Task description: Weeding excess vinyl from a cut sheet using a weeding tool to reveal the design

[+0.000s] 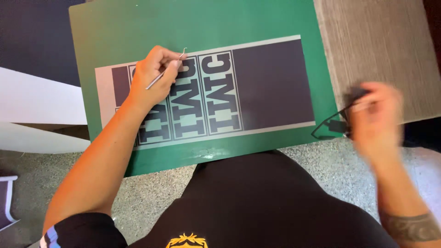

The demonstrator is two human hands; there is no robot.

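Head view looks down on a green cutting mat (275, 18) resting across the person's lap, and on it lies a dark vinyl sheet (271, 82) cut with big block letters. The left hand (154, 78) is clenched round a thin metal hook tool (167, 69), its curved tip just above the sheet's upper edge, over the left group of letters.

From where I stand, the worry is that hook: if it dips at a slant it could snag a letter's edge and lift or tear it, since the hand already covers part of the lettering. The mat hangs over the knees with no table under its near edge, so a hard press could tip it.

The right hand (376, 115) is off the mat's right edge, well apart from the sheet, blurred; it seems closed on something dark with a thin black cord (328, 126), though I cannot tell what.
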